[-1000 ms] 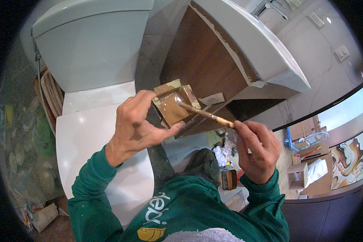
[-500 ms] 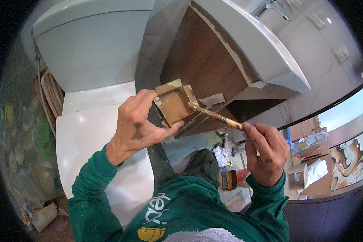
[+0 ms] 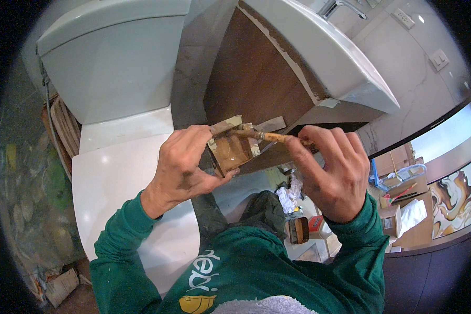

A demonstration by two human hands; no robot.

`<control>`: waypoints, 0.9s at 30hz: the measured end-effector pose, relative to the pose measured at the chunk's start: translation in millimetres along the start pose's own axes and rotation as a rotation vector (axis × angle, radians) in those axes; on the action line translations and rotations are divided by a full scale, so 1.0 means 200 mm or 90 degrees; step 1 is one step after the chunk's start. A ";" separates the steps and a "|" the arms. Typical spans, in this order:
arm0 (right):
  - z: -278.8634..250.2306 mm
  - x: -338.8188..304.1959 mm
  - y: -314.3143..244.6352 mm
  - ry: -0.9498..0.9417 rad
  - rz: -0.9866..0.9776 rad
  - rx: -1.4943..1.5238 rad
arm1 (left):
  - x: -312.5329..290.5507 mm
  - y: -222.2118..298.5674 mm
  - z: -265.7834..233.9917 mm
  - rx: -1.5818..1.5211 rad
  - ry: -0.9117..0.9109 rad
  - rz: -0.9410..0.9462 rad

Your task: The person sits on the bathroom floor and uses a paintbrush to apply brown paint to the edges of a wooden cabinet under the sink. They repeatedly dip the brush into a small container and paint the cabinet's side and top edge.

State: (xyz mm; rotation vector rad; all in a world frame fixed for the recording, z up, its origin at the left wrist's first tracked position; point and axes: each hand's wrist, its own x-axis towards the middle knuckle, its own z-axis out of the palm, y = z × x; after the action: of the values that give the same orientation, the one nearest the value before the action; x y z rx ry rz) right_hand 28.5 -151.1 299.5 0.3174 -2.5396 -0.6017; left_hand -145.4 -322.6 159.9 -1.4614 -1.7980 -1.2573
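Observation:
In my left hand (image 3: 180, 162) I hold a small, shallow open box (image 3: 234, 157) with tape-like pale edges and a wet-looking brown inside. My fingers and thumb grip it along its left and near sides. My right hand (image 3: 332, 170) is closed round a slim paintbrush (image 3: 271, 137) with a stained wooden handle. The brush lies nearly level across the box's far part, its brown tip over the inside; whether it touches the bottom I cannot tell. Just beyond the box is the brown wood-look cabinet side (image 3: 251, 73), edged with masking tape (image 3: 282, 44).
A white toilet (image 3: 115, 172) with its lid down stands at my left. The white washbasin (image 3: 345, 57) overhangs the cabinet. Crumpled plastic (image 3: 288, 201), a brown tin (image 3: 298, 230) and a red container (image 3: 316, 226) lie on the floor. A cardboard box (image 3: 390, 220) stands at right.
My right hand has moved up and turned over the brush, which now lies flatter with its tip farther left over the box. The left hand has shifted slightly, still holding the box.

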 end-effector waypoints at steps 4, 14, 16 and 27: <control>-0.03 -0.03 -0.02 -0.029 -0.005 0.035 | -0.01 0.00 -0.01 -0.002 -0.013 -0.020; -0.02 -0.06 -0.03 -0.015 -0.016 0.073 | -0.02 0.00 0.01 0.009 -0.016 -0.011; -0.02 -0.07 -0.02 -0.028 0.010 0.027 | -0.02 0.00 0.01 0.006 -0.018 -0.014; -0.01 -0.08 -0.02 -0.022 0.040 0.011 | -0.02 0.00 0.01 0.006 -0.013 -0.010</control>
State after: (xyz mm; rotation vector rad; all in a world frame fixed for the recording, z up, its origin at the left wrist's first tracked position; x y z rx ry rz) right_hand 42.7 -150.6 291.6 0.2348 -2.5791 -0.5668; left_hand -144.4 -322.4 155.4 -1.4634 -1.8296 -1.2443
